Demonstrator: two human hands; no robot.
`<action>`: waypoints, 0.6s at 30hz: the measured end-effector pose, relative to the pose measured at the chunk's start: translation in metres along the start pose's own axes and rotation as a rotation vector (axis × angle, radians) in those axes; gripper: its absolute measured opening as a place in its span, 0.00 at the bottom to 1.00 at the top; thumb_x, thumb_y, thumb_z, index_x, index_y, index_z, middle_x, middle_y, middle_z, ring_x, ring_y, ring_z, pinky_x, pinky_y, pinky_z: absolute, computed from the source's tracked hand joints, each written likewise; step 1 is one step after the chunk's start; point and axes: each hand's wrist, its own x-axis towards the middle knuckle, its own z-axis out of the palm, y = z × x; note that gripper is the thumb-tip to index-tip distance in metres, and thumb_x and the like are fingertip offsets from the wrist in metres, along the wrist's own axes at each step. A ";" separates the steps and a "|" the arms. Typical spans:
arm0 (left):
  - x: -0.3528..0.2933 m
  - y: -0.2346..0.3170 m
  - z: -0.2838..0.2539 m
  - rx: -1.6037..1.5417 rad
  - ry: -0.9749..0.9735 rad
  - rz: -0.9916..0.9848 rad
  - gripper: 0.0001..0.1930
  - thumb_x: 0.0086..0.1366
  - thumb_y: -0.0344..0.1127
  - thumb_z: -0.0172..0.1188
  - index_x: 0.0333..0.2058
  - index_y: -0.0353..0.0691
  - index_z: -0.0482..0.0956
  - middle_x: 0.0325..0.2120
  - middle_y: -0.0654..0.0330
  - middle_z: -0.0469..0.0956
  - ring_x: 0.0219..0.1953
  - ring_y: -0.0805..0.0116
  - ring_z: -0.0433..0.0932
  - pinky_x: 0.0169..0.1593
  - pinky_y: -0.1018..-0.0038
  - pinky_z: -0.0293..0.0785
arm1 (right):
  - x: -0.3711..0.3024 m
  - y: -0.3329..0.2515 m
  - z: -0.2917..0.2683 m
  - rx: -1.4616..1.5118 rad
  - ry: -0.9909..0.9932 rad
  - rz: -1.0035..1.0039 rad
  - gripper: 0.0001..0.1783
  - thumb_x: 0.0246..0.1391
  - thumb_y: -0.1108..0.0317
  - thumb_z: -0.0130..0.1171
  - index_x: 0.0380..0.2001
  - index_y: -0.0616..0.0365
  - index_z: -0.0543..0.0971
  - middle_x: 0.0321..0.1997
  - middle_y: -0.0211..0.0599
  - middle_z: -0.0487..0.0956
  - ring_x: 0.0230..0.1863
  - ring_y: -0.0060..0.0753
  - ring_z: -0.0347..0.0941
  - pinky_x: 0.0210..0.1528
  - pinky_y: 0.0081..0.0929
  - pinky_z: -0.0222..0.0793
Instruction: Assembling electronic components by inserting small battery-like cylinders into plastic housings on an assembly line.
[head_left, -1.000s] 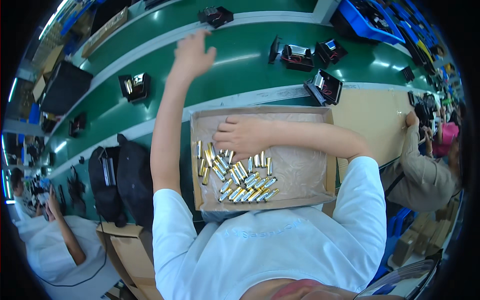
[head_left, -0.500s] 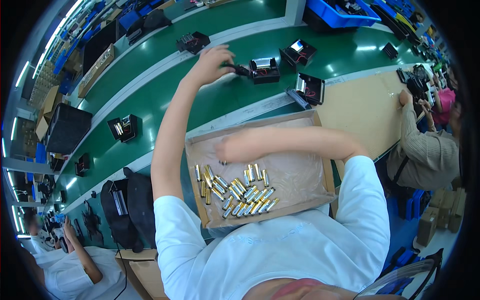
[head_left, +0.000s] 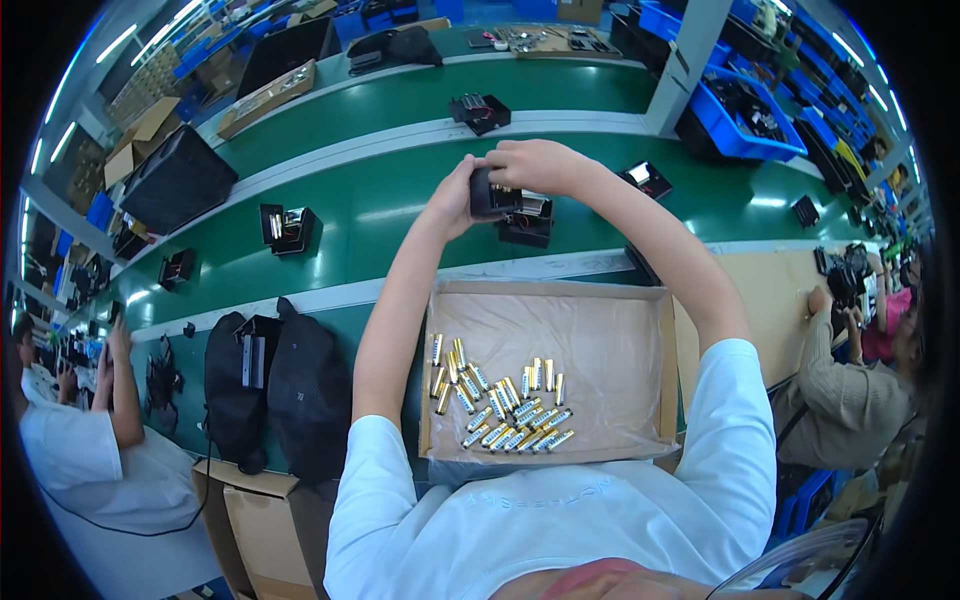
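Observation:
My left hand (head_left: 455,200) is closed round the side of a small black box (head_left: 488,197), holding it tilted above the green bench. At the box's upper edge, my right hand (head_left: 540,166) is closed, fingertips bent down into the box. Whatever the right fingers pinch is hidden. Just behind and below the held box, another open black box (head_left: 528,228) with a silver battery holder rests on the bench. Nearer my body, a shallow cardboard tray (head_left: 622,405) lined with clear film bears several gold and silver cylindrical batteries (head_left: 515,412), lying loose.
More open black boxes with wires stand along the green bench (head_left: 380,235), one at the left (head_left: 288,230), another at the right (head_left: 646,179). A blue bin (head_left: 745,115) sits at the back right near a post. Black bags (head_left: 310,400) lie left of the tray. Co-workers sit on both sides.
My right hand has left the battery tray and come up to the black box. My left hand now holds that box off the bench. The whole view has shifted.

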 end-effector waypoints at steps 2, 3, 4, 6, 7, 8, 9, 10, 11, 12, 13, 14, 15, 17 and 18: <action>0.003 -0.004 -0.008 -0.043 0.088 -0.038 0.20 0.75 0.49 0.45 0.54 0.40 0.69 0.43 0.53 0.76 0.40 0.61 0.80 0.39 0.57 0.81 | 0.011 0.003 -0.001 0.018 -0.072 -0.143 0.07 0.49 0.72 0.59 0.34 0.55 0.79 0.42 0.37 0.77 0.38 0.39 0.75 0.41 0.34 0.75; 0.005 -0.005 -0.011 -0.065 0.130 -0.057 0.22 0.75 0.51 0.44 0.54 0.40 0.69 0.43 0.52 0.76 0.39 0.61 0.80 0.39 0.56 0.81 | 0.016 0.005 -0.002 0.025 -0.109 -0.212 0.08 0.49 0.71 0.59 0.35 0.55 0.79 0.43 0.36 0.77 0.39 0.38 0.75 0.40 0.33 0.75; 0.004 -0.004 -0.013 -0.073 0.136 -0.049 0.22 0.75 0.51 0.44 0.54 0.40 0.69 0.43 0.52 0.76 0.39 0.61 0.80 0.39 0.56 0.81 | 0.020 0.005 -0.002 0.022 -0.111 -0.225 0.08 0.49 0.71 0.59 0.35 0.55 0.79 0.43 0.36 0.77 0.39 0.38 0.75 0.40 0.33 0.75; 0.004 -0.003 -0.016 -0.121 0.125 -0.075 0.22 0.74 0.50 0.47 0.55 0.39 0.68 0.43 0.51 0.76 0.40 0.60 0.80 0.38 0.57 0.81 | 0.026 0.004 -0.003 0.125 -0.002 -0.139 0.07 0.50 0.71 0.59 0.35 0.56 0.80 0.42 0.36 0.78 0.39 0.38 0.76 0.40 0.32 0.75; 0.003 -0.003 -0.017 -0.145 0.118 -0.089 0.22 0.74 0.50 0.48 0.55 0.39 0.68 0.43 0.51 0.76 0.41 0.60 0.80 0.38 0.57 0.81 | 0.027 0.002 -0.003 0.177 0.051 -0.094 0.07 0.51 0.72 0.59 0.35 0.56 0.80 0.42 0.36 0.79 0.39 0.37 0.77 0.40 0.32 0.74; 0.003 -0.002 -0.019 -0.169 0.111 -0.103 0.22 0.74 0.50 0.49 0.55 0.39 0.68 0.44 0.50 0.75 0.41 0.60 0.80 0.37 0.57 0.82 | 0.029 0.001 -0.003 0.229 0.104 -0.048 0.06 0.51 0.72 0.59 0.34 0.56 0.81 0.42 0.36 0.80 0.39 0.37 0.77 0.40 0.31 0.74; 0.001 -0.003 -0.021 -0.180 0.118 -0.098 0.22 0.74 0.50 0.49 0.55 0.39 0.68 0.44 0.50 0.75 0.41 0.60 0.80 0.37 0.57 0.82 | 0.032 -0.006 -0.007 0.232 0.098 -0.061 0.06 0.51 0.72 0.59 0.34 0.56 0.81 0.42 0.36 0.80 0.39 0.37 0.77 0.40 0.31 0.74; -0.001 -0.004 -0.023 -0.156 0.141 -0.089 0.22 0.73 0.48 0.50 0.56 0.38 0.67 0.44 0.50 0.75 0.41 0.59 0.80 0.38 0.57 0.82 | 0.032 -0.015 -0.012 0.362 0.125 0.140 0.06 0.52 0.71 0.59 0.34 0.57 0.81 0.40 0.36 0.81 0.38 0.37 0.77 0.39 0.32 0.74; -0.002 -0.005 -0.025 -0.132 0.160 -0.079 0.22 0.72 0.47 0.52 0.56 0.38 0.66 0.44 0.49 0.75 0.41 0.59 0.80 0.38 0.57 0.82 | 0.032 -0.026 -0.021 0.485 0.148 0.345 0.06 0.53 0.70 0.59 0.33 0.58 0.81 0.38 0.37 0.81 0.36 0.38 0.78 0.39 0.32 0.74; -0.003 -0.006 -0.027 -0.109 0.182 -0.071 0.22 0.72 0.46 0.54 0.57 0.37 0.66 0.45 0.48 0.74 0.40 0.58 0.80 0.38 0.57 0.82 | 0.033 -0.035 -0.029 0.607 0.169 0.552 0.06 0.54 0.69 0.59 0.33 0.59 0.82 0.36 0.37 0.82 0.34 0.38 0.78 0.38 0.32 0.75; -0.004 -0.007 -0.028 -0.086 0.204 -0.063 0.23 0.71 0.44 0.55 0.57 0.37 0.65 0.45 0.47 0.74 0.40 0.58 0.80 0.38 0.57 0.82 | 0.034 -0.041 -0.033 0.726 0.188 0.761 0.07 0.55 0.69 0.58 0.32 0.59 0.82 0.35 0.38 0.83 0.33 0.39 0.79 0.37 0.33 0.75; -0.004 -0.008 -0.028 -0.098 0.208 -0.064 0.23 0.71 0.44 0.55 0.57 0.37 0.65 0.45 0.47 0.74 0.40 0.58 0.80 0.38 0.57 0.82 | 0.034 -0.045 -0.034 0.726 0.176 0.755 0.07 0.55 0.69 0.58 0.32 0.59 0.82 0.35 0.38 0.83 0.33 0.39 0.79 0.37 0.33 0.75; -0.004 -0.009 -0.028 -0.084 0.228 -0.046 0.23 0.71 0.43 0.55 0.57 0.37 0.64 0.45 0.47 0.73 0.40 0.57 0.79 0.38 0.57 0.82 | 0.033 -0.048 -0.034 0.799 0.084 0.825 0.08 0.56 0.67 0.58 0.32 0.60 0.82 0.33 0.39 0.83 0.31 0.41 0.78 0.36 0.34 0.75; -0.002 -0.009 -0.028 -0.055 0.267 -0.010 0.22 0.70 0.40 0.56 0.57 0.36 0.63 0.45 0.46 0.72 0.40 0.57 0.79 0.37 0.57 0.83 | 0.033 -0.053 -0.035 0.939 -0.106 0.963 0.11 0.58 0.64 0.57 0.31 0.62 0.82 0.29 0.40 0.83 0.27 0.45 0.77 0.34 0.36 0.75; -0.002 -0.010 -0.028 -0.040 0.286 0.007 0.22 0.70 0.39 0.56 0.56 0.35 0.62 0.45 0.45 0.71 0.40 0.57 0.78 0.37 0.57 0.83 | 0.033 -0.056 -0.034 1.006 -0.204 1.031 0.13 0.58 0.63 0.57 0.31 0.63 0.83 0.27 0.41 0.83 0.25 0.47 0.77 0.33 0.37 0.74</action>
